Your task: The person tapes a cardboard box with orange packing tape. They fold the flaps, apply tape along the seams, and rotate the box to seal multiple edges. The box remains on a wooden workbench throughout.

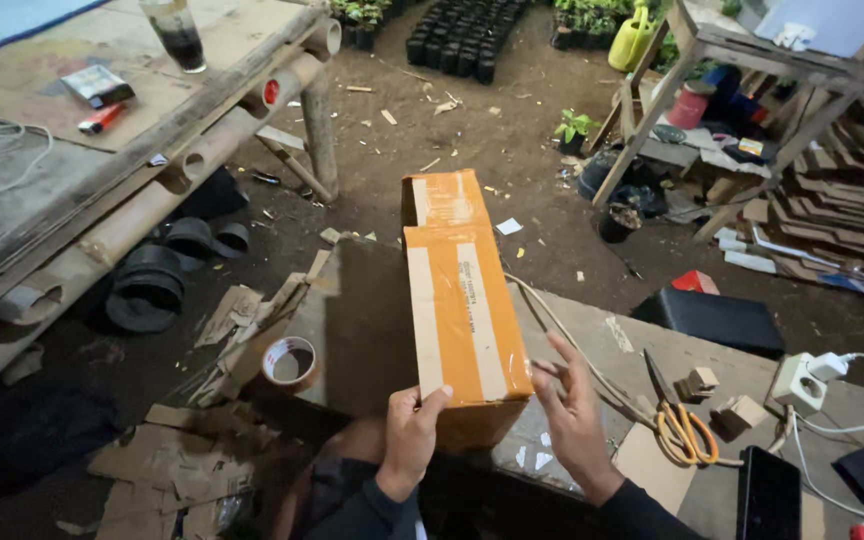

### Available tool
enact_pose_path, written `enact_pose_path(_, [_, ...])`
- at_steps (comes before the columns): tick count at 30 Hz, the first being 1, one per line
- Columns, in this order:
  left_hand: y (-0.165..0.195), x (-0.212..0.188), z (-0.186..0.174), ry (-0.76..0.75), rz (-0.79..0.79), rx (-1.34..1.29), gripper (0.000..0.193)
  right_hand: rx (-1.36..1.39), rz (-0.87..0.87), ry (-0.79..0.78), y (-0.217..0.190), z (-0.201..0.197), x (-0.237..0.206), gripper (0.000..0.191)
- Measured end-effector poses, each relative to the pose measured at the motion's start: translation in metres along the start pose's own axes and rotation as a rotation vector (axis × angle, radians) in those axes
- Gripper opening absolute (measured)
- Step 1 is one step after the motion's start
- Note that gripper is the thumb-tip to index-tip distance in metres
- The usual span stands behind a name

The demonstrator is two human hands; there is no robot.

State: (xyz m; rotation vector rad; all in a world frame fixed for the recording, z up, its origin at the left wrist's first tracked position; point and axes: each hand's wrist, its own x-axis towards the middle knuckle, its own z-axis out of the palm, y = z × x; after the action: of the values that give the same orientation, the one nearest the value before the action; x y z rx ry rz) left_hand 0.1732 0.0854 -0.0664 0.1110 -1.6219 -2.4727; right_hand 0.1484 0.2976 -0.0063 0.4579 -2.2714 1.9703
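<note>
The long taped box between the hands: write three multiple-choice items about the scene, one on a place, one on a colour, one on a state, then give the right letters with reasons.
1. Where do the scissors lie?
A. on the dirt floor
B. on the work surface, right of the right hand
C. on top of the box

2. What colour are the scissor handles?
A. orange
B. blue
C. black

3. How do the hands meet the cardboard box?
A. both hands off it
B. left hand grips its near end, right hand open beside it
C. right hand alone lifts it

Answers: 1 B, they rest on the board past the right hand. 2 A, the loops are orange. 3 B, left fingers wrap the near corner while the right fingers are spread at its side.
</note>
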Motion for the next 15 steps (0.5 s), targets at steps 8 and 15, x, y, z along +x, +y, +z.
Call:
enact_pose_path(8, [-0.021, -0.006, -0.005, -0.002, 0.065, -0.002, 0.025, 0.331, 0.597, -0.021, 0.040, 0.011, -0.005, 0.054])
enact_pose_path(15, [-0.012, -0.021, 0.010, -0.133, -0.034, -0.001, 0.031, 0.048, 0.225, 0.021, 0.037, -0.018, 0.007, 0.043])
